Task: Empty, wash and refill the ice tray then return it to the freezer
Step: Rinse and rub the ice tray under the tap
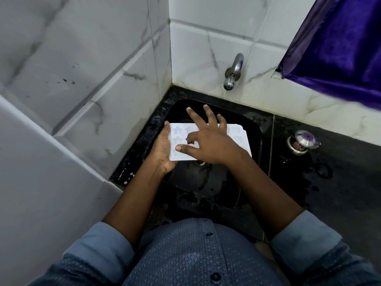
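Note:
A white ice tray (239, 139) with star-shaped moulds hangs flat over the black sink (252, 131). My left hand (162, 149) grips the tray's left end, with its fingers curled under the edge. On top of the tray lies my right hand (210, 139), its fingers spread. Its bent index finger and its thumb reach into the moulds near the left end. The steel tap (234, 72) sticks out of the tiled wall above the sink, and no water runs from it.
The black counter (340, 182) to the right of the sink is wet. A small steel pot with a purple-knobbed lid (303, 142) stands on it. White marble tiles close in the left side and the back. A purple curtain (340, 44) hangs at the top right.

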`<state>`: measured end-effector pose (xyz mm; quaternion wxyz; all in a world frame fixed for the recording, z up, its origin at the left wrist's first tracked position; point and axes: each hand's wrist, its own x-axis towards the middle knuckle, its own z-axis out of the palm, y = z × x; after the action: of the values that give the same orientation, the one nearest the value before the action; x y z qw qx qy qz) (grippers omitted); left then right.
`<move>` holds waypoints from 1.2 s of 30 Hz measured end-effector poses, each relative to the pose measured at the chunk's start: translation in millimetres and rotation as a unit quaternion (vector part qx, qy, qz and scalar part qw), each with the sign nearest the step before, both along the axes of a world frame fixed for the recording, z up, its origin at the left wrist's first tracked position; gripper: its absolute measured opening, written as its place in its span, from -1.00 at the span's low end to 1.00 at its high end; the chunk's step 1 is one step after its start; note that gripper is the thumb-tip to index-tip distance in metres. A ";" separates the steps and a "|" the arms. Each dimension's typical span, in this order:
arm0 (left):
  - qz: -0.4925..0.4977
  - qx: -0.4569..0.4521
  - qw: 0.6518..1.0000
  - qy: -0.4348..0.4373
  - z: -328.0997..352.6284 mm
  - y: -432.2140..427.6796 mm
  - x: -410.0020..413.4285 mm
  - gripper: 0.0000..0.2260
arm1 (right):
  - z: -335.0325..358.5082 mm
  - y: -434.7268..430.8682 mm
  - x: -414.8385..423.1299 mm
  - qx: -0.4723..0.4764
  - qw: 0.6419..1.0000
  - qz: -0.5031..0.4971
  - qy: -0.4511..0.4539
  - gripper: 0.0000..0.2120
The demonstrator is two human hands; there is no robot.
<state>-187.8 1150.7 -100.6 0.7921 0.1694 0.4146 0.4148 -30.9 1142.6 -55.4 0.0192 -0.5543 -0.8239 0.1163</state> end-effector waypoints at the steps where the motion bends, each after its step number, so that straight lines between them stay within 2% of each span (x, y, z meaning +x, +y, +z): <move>1: -0.001 0.003 1.000 0.003 -0.2 0.3 -0.1 -0.30 | 0.0 -0.1 0.3 0.002 1.000 -0.004 0.001 -0.41; 9: -0.004 0.004 1.000 0.003 -1.6 0.2 4.2 -0.28 | 1.7 -0.4 3.6 -0.008 1.000 -0.006 0.003 -0.44; 14: -0.011 0.005 1.000 0.011 -3.0 1.4 8.4 -0.30 | 4.7 -0.1 5.9 -0.009 1.000 -0.012 -0.008 -0.40; 23: -0.007 0.004 1.000 0.015 -1.2 12.9 9.4 -0.28 | 5.8 0.1 12.7 -0.011 0.999 -0.030 0.025 -0.47; 28: -0.020 0.010 1.000 0.022 0.5 13.5 13.1 -0.29 | 9.1 1.0 15.4 -0.013 0.999 -0.037 0.002 -0.43; 36: -0.014 0.021 1.000 0.000 2.8 19.5 11.8 -0.30 | 10.5 0.0 17.7 -0.004 0.999 -0.034 0.020 -0.46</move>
<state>-175.9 1170.3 -97.8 0.7937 0.1917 0.4039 0.4125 -13.3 1142.6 -44.9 0.0375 -0.5795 -0.8037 0.1302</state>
